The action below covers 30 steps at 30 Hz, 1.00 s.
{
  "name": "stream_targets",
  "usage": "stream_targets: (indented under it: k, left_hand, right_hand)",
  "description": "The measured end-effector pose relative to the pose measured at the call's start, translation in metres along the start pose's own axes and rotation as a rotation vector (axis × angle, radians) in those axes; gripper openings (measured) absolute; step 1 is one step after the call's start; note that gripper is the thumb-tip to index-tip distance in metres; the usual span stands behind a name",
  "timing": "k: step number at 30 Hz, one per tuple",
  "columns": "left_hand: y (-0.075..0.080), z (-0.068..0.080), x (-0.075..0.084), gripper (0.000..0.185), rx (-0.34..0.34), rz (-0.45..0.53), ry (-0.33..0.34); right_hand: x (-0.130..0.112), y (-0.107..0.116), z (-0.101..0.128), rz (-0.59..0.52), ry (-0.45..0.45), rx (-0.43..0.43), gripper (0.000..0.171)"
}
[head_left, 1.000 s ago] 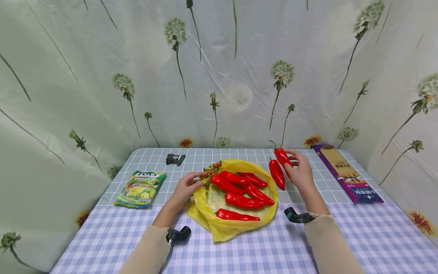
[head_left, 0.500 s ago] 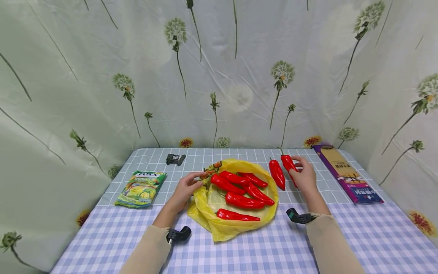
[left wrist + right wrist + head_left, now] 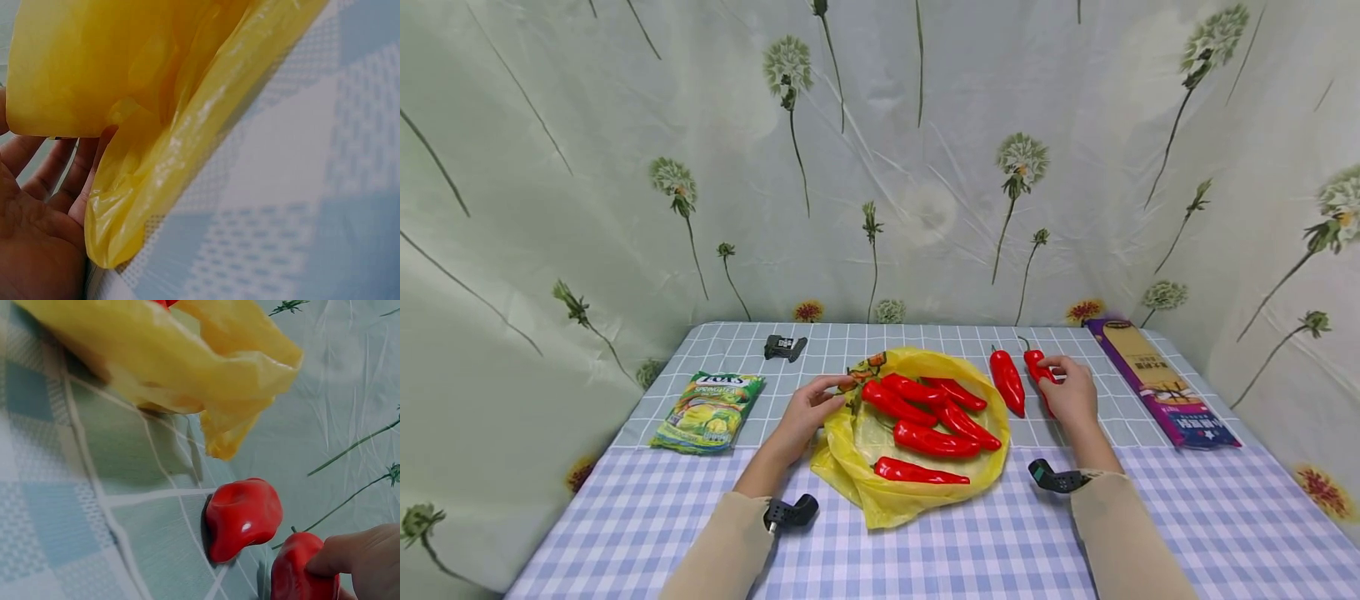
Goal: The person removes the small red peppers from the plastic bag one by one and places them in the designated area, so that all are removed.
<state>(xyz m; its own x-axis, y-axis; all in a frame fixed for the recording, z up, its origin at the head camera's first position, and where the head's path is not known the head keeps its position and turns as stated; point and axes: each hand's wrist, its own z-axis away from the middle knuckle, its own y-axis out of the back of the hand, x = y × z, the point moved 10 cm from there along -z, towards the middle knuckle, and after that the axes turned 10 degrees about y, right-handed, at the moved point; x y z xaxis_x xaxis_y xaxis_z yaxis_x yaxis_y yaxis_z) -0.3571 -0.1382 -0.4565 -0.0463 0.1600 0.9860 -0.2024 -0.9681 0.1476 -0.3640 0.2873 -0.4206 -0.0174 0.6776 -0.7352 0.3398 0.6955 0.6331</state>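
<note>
My left hand [image 3: 802, 414] holds the left rim of a yellow plastic bag [image 3: 886, 507], which lies spread open on the table. In the left wrist view its fingers [image 3: 53, 169] reach behind the yellow film. Several red chili peppers [image 3: 936, 440] lie inside the bag. To the right of it, my right hand [image 3: 1071, 398] grips another red chili pepper [image 3: 1035, 359] low over the table, stem pointing away from me. A loose red chili pepper [image 3: 1007, 382] lies between that hand and the bag. The right wrist view shows the thumb [image 3: 331, 555] pressed on the gripped pepper.
A green and yellow candy packet [image 3: 709, 413] lies at the left. Behind it is a small black device [image 3: 785, 348]. A long purple and tan package [image 3: 1161, 379] lies along the right side. A flower-print curtain [image 3: 925, 167] hangs behind the table.
My right hand has moved slightly right and down, lowering its pepper beside the loose one. The left hand and the bag have stayed in place.
</note>
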Motion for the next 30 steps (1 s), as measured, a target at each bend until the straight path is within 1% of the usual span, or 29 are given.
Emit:
stream_targets:
  k: [3, 8, 15, 19, 25, 30]
  left_hand:
    - [0.000, -0.001, -0.001, 0.039, 0.000, -0.007, 0.009]
    - [0.000, -0.001, 0.000, 0.039, 0.001, -0.017, 0.006]
    - [0.000, -0.002, -0.002, 0.039, 0.002, -0.020, 0.007]
    - [0.001, -0.002, -0.001, 0.039, 0.005, -0.023, 0.000]
    - [0.000, -0.001, -0.002, 0.039, -0.003, -0.018, 0.008]
    - [0.000, -0.001, -0.003, 0.039, -0.001, -0.014, 0.006]
  right_hand:
    - [0.000, -0.002, 0.001, 0.034, 0.001, -0.013, 0.033]
    - [0.001, -0.009, 0.000, 0.061, -0.010, -0.046, 0.039]
    - [-0.002, -0.016, -0.002, 0.081, 0.044, -0.081, 0.041]
    - [-0.006, -0.018, -0.002, 0.064, 0.065, -0.110, 0.043]
    - [-0.010, -0.023, 0.001, 0.039, 0.040, -0.167, 0.045]
    - [-0.022, -0.020, 0.002, 0.065, 0.081, -0.158, 0.045]
